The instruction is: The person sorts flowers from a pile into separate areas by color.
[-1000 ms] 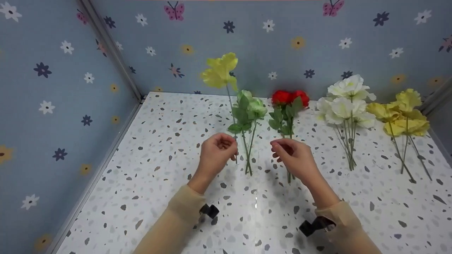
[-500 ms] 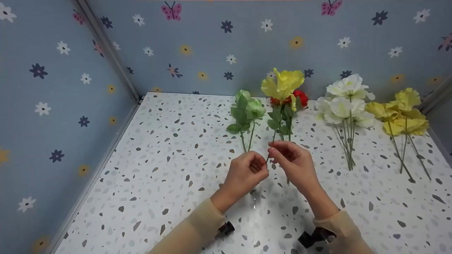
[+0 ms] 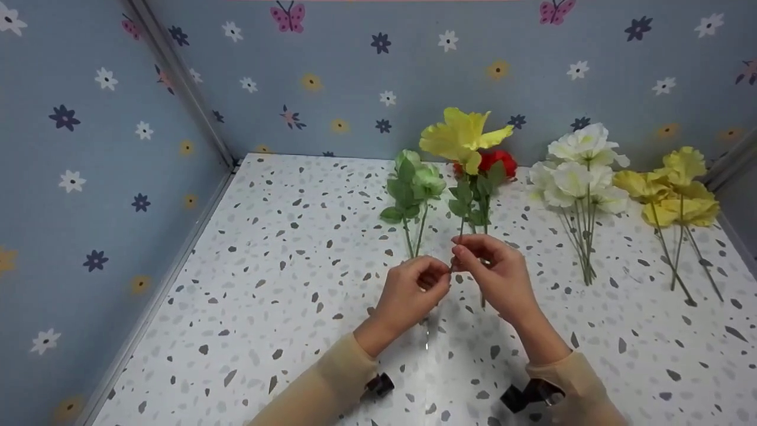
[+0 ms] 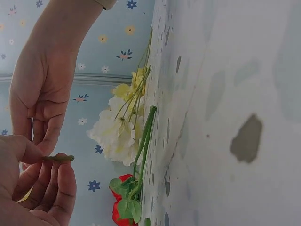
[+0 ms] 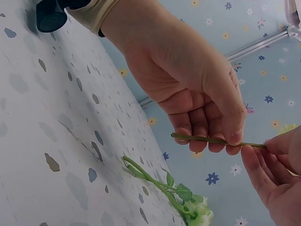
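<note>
A yellow artificial flower [image 3: 458, 137] stands upright above the table, held by its thin stem [image 5: 204, 139]. My left hand [image 3: 412, 288] pinches the stem near its lower end, which sticks out past the fingers in both wrist views. Just above, my right hand [image 3: 501, 273] pinches the same stem between thumb and fingers. Behind the held bloom lie red flowers [image 3: 500, 167] with green leaves, partly hidden by it. To their left are pale green flowers [image 3: 428, 181], their stem ends hidden behind my left hand.
White flowers [image 3: 573, 180] lie in a bunch to the right, stems toward me. Further right is a group of yellow flowers [image 3: 686, 207]. All rest on a speckled white table [image 3: 266, 284]. Blue patterned panels [image 3: 331, 59] stand at the back and left.
My left hand has moved right with the yellow flower, from left of the green flowers to my right hand. The right fingers have taken hold of the stem; the bloom has turned slightly.
</note>
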The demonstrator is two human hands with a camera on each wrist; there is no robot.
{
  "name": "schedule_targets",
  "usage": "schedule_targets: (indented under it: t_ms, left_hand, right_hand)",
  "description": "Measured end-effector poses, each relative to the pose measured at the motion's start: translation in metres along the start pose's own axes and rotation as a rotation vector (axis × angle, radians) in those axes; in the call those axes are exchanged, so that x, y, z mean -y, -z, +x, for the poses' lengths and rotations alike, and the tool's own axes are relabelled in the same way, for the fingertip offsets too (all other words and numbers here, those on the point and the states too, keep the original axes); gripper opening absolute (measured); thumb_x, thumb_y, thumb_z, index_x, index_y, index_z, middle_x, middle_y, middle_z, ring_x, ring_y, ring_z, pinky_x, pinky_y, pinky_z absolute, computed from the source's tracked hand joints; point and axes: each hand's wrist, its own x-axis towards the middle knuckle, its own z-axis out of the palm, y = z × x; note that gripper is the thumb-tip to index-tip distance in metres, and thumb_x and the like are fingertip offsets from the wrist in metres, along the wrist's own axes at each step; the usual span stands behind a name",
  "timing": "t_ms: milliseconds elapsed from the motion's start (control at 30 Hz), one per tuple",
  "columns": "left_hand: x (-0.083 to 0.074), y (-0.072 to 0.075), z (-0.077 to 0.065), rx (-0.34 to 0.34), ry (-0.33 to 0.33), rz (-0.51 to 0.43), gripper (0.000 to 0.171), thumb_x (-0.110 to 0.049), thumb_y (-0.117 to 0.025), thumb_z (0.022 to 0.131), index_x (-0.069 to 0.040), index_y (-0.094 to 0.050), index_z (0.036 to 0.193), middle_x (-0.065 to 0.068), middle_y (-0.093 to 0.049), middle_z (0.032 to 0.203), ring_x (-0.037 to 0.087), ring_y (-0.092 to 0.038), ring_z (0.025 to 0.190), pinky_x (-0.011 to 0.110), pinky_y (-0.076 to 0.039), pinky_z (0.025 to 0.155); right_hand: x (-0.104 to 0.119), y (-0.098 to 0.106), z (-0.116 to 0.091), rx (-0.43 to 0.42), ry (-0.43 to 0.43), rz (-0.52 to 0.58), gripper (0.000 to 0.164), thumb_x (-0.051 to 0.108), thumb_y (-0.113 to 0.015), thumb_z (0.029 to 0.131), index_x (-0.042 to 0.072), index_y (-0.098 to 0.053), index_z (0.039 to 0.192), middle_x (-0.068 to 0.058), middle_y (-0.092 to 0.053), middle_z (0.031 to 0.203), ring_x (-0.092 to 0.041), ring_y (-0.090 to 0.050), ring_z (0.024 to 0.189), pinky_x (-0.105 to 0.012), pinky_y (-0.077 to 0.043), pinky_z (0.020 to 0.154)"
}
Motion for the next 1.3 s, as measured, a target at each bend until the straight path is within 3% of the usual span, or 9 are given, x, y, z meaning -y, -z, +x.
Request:
schedule_targets:
  t_ms: [367, 633, 900, 1067, 1200, 1300]
  left_hand:
    - [-0.005, 0.0, 0.001, 0.053, 0.045, -0.06, 0.01, -0.008, -0.068, 0.095, -0.004, -0.074, 0.102, -0.003, -0.07, 0.085, 0.004, -0.066, 0.071, 0.022, -0.058, 0.067]
    - [-0.006, 0.001, 0.003, 0.069, 0.029, -0.062, 0.01, -0.009, -0.068, 0.096, -0.005, -0.074, 0.103, -0.002, -0.071, 0.087, 0.004, -0.066, 0.072, 0.023, -0.058, 0.068]
    - [-0.005, 0.005, 0.003, 0.071, 0.025, -0.058, 0.009, -0.014, -0.069, 0.096, -0.01, -0.075, 0.101, -0.005, -0.073, 0.09, 0.005, -0.067, 0.074, 0.024, -0.058, 0.069]
    - [-0.005, 0.022, 0.008, -0.013, 0.033, -0.062, 0.007, -0.012, -0.07, 0.095, -0.013, -0.075, 0.1, -0.004, -0.072, 0.088, 0.009, -0.067, 0.075, 0.028, -0.059, 0.069]
    - [-0.003, 0.043, 0.015, -0.096, 0.037, -0.043, 0.007, -0.01, -0.072, 0.094, -0.01, -0.075, 0.101, -0.001, -0.072, 0.087, 0.015, -0.067, 0.075, 0.031, -0.058, 0.069]
    - [-0.002, 0.061, 0.018, -0.142, 0.04, -0.039, 0.008, -0.012, -0.072, 0.094, -0.008, -0.075, 0.101, 0.001, -0.073, 0.087, 0.018, -0.068, 0.074, 0.032, -0.058, 0.068]
  right_hand:
    - [0.001, 0.008, 0.0, 0.022, -0.025, -0.006, 0.022, 0.017, -0.07, 0.097, 0.006, -0.072, 0.116, -0.01, -0.072, 0.109, -0.027, -0.071, 0.088, -0.036, -0.061, 0.078]
    - [0.005, 0.015, 0.001, 0.046, -0.059, -0.023, 0.025, 0.02, -0.073, 0.094, 0.006, -0.071, 0.116, -0.014, -0.071, 0.101, -0.027, -0.071, 0.086, -0.039, -0.061, 0.077]
    - [0.018, 0.029, 0.002, 0.01, -0.043, -0.102, 0.023, 0.015, -0.071, 0.096, 0.005, -0.07, 0.117, -0.014, -0.071, 0.099, -0.024, -0.071, 0.084, -0.032, -0.061, 0.077]
    - [0.035, 0.067, 0.001, -0.03, 0.001, -0.31, 0.024, 0.009, -0.068, 0.097, 0.003, -0.069, 0.12, -0.013, -0.071, 0.098, -0.02, -0.07, 0.082, -0.025, -0.059, 0.075]
    - [0.034, 0.122, 0.002, -0.085, 0.019, -0.467, 0.027, 0.015, -0.069, 0.097, 0.008, -0.069, 0.123, -0.01, -0.071, 0.101, -0.014, -0.069, 0.082, -0.02, -0.058, 0.075]
    - [0.034, 0.164, 0.002, -0.146, -0.028, -0.589, 0.031, 0.023, -0.069, 0.097, 0.008, -0.068, 0.125, -0.011, -0.07, 0.104, -0.005, -0.067, 0.08, -0.014, -0.055, 0.074]
